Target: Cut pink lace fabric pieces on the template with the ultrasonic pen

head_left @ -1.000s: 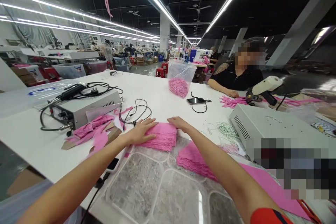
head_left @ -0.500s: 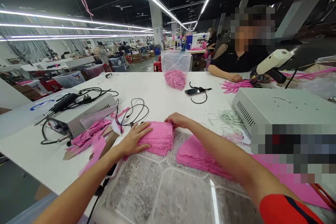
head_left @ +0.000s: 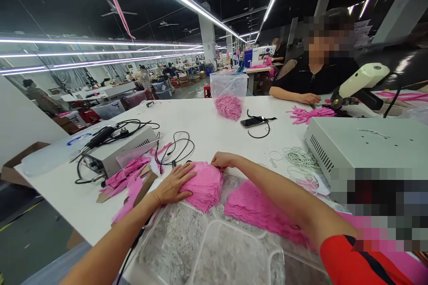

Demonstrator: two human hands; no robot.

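A thick stack of pink fabric pieces (head_left: 206, 185) lies on the white table (head_left: 207, 129), half over a clear plastic tray (head_left: 203, 249). My left hand (head_left: 174, 184) rests flat on top of the stack's left side, fingers spread. My right hand (head_left: 222, 160) curls its fingers over the stack's far edge, gripping it. A second, flatter pile of pink pieces (head_left: 257, 211) lies to the right under my right forearm.
A grey control box (head_left: 117, 147) with black cables and pink scraps (head_left: 129, 177) sits at left. A white machine (head_left: 364, 147) stands at right, white elastic loops (head_left: 301, 160) beside it. Farther off are a bag of pink pieces (head_left: 229, 95), a phone (head_left: 252, 122) and a seated person (head_left: 317, 78).
My right hand has gone from lying open by the stack to curling over its far edge. The stack has bunched up slightly under both hands. The camera has shifted.
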